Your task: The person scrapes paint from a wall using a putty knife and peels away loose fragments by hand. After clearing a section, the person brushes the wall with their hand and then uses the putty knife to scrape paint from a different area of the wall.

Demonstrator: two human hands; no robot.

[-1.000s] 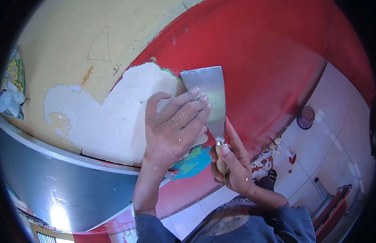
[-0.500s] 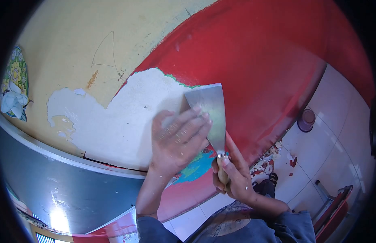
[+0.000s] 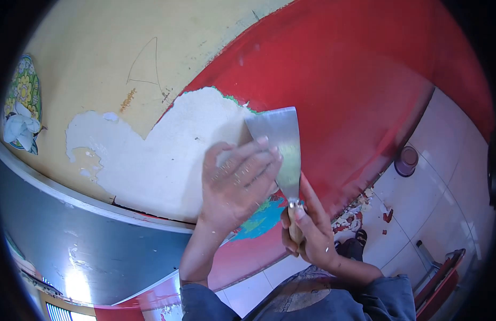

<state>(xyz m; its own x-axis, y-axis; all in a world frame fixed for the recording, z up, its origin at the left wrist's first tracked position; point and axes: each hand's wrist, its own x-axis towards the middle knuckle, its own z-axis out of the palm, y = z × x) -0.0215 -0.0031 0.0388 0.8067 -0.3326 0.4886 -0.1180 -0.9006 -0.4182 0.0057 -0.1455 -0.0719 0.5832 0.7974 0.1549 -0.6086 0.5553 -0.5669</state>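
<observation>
A wide-bladed paint scraper (image 3: 282,142) has its blade edge against the red painted wall, right at the border of the stripped white patch (image 3: 157,160). Its wooden handle is gripped by my right hand (image 3: 314,235), with the thumb lying along the front. My left hand (image 3: 237,182) is spread near the blade, fingertips overlapping its left side and the thumb apart; the fingers are slightly blurred by motion. A small pale flake (image 3: 245,105) sticks up by the blade's left corner. Below the hands shows a turquoise patch (image 3: 261,220).
A blackboard (image 3: 119,251) with a pale frame runs along the wall at lower left. A flowered decoration (image 3: 26,88) hangs at far left. Paint chips (image 3: 355,214) lie along the floor's edge, near a purple cup-like container (image 3: 406,161). A red chair (image 3: 443,283) stands at lower right.
The view has shifted slightly. The pale flake now stands out beside the blade's left corner. Both hands keep nearly the same places, the right still on the scraper.
</observation>
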